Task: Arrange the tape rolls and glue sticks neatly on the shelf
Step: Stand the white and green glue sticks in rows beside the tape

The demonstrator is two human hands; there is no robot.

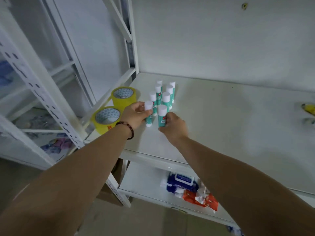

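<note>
Several teal glue sticks with white caps stand upright in two rows on the white shelf (213, 116). My left hand (136, 115) grips the front glue stick of the left row (148, 114). My right hand (172, 126) grips the front glue stick of the right row (162, 116). Both sticks stand upright with their bases on the shelf. Behind them the other glue sticks (166, 97) stand close together. Two yellow tape rolls lie flat at the shelf's left edge, one near (106, 119) and one farther back (124, 97).
A white perforated upright post (39, 92) and frame bound the shelf on the left. A wall backs the shelf. A yellow object (308, 109) lies at the far right. On the lower shelf lie a blue wipes pack (182, 182) and orange packets (201, 198).
</note>
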